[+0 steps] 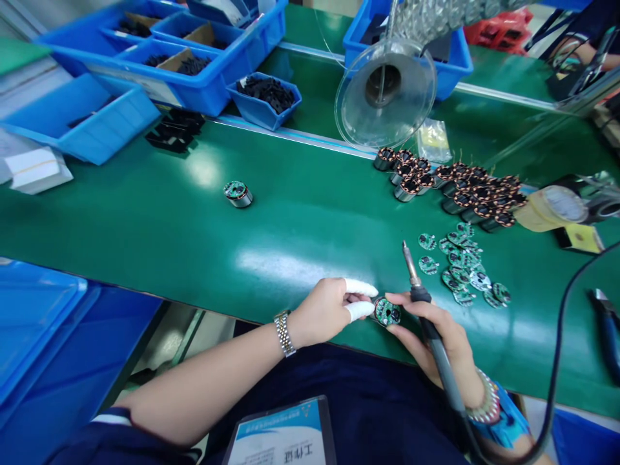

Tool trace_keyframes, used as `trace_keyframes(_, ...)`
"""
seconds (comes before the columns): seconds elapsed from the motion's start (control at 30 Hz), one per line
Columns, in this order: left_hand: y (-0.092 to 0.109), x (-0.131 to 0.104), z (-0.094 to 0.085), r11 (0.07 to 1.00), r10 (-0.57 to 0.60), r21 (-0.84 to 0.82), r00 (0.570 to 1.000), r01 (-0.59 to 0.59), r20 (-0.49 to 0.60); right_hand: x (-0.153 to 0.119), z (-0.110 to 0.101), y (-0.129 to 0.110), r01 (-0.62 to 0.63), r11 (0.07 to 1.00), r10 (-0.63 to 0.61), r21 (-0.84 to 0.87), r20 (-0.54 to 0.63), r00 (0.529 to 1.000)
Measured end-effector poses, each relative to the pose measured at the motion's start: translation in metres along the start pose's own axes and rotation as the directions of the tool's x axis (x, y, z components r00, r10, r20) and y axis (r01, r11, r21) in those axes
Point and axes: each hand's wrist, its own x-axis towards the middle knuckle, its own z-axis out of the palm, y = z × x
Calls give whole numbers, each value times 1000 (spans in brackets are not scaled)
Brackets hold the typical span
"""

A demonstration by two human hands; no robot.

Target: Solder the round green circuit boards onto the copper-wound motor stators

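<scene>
Board-topped core (387, 312) is held between both hands just above the near edge of the green workbench (310, 219), its round green circuit face turned up toward the camera. The left hand (320, 313) pinches it from the left with the thumb and a finger, both in white finger covers (360, 286). The right hand (448, 342) has its thumb and forefinger at the opposite rim and also carries a soldering iron (438, 352), its metal tip pointing up and away from the board. Beyond the right hand lie loose round circuit boards (462, 259), some overlapping, and behind them stand copper-wound cores (477, 194) in a tight cluster. Farther right are a yellowish round container (540, 210) and pliers (609, 336) (partly cut off by the picture's edge). A second board-topped piece (239, 194) stands alone, well to the left. Across the bench, a clear funnel (382, 119) hangs near a small blue bin (259, 116) of black parts.
</scene>
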Motion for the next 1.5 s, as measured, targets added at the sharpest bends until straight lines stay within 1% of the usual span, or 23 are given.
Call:
trace_keyframes(0.07,-2,-7,2,985,115,132,993,-112,-10,0,0,0,1,1000,-1,9,1,1000)
trace_keyframes(0.17,-4,-17,3,910,266,325,964,-259,22,1,0,0,13,999,-13,42,4,1000)
trace_keyframes(0.23,-4,-20,5,882,294,376,955,-285,34,2,1,-1,17,998,-17,61,1,1000)
trace_keyframes(0.33,-1,-18,10,851,324,444,946,-280,-24,0,3,-2,6,996,-4,93,-20,1000)
trace_keyframes(0.4,1,-13,17,812,369,501,928,-299,-45,-3,4,-2,-19,990,26,140,-52,998)
trace_keyframes(0.47,4,-7,23,765,402,553,916,-329,-11,-5,3,1,-48,979,74,197,-124,990)
trace_keyframes(0.53,5,-1,23,728,403,601,915,-330,13,-5,-1,7,-71,972,125,225,-235,964)
trace_keyframes(0.6,4,5,11,702,394,652,919,-288,-19,-1,-9,15,-92,973,160,211,-331,930)
trace_keyframes(0.63,4,9,-2,692,387,679,920,-245,-62,3,-14,19,-101,977,165,189,-362,918)
trace_keyframes(0.7,3,16,-35,670,364,733,913,-119,-184,14,-26,26,-117,986,155,120,-385,910)
trace_keyframes(0.77,3,21,-71,645,324,762,887,47,-329,32,-36,33,-137,990,135,18,-359,924)
trace_keyframes(0.8,4,23,-87,631,320,769,869,102,-378,43,-39,36,-141,989,119,-43,-328,937)
trace_keyframes(0.83,5,24,-99,609,354,780,831,144,-429,56,-41,40,-146,985,115,-96,-275,955)
trace_keyframes(0.9,8,23,-111,560,473,814,746,156,-468,85,-40,51,-94,977,58,-190,-187,981)
trace_keyframes(0.93,8,21,-110,545,529,827,707,142,-470,100,-37,57,-67,979,38,-190,-153,987)
trace_keyframes(1.0,8,15,-97,536,593,840,668,89,-449,128,-29,70,-21,983,1,-180,-113,994)
trace_keyframes(1.03,6,11,-88,541,600,839,670,62,-436,139,-24,77,-5,985,-13,-172,-99,995)
trace_keyframes(1.1,1,4,-70,559,575,829,710,22,-407,154,-17,86,15,988,-28,-153,-82,996)
trace_keyframes(1.2,-11,-5,-53,613,495,789,764,31,-414,153,-10,83,33,994,-40,-106,-63,997)
trace_keyframes(1.3,-21,-11,-47,642,432,767,821,11,-373,126,-8,59,65,997,-65,-30,6,998)
trace_keyframes(1.4,-25,-13,-42,618,426,782,872,-83,-243,91,-14,32,96,994,-100,47,89,991)
trace_keyframes(1.47,-25,-13,-36,595,419,793,893,-132,-167,71,-23,26,76,995,-82,72,79,993)
trace_keyframes(1.5,-24,-12,-34,587,408,797,902,-143,-139,63,-29,27,46,998,-47,36,36,998)
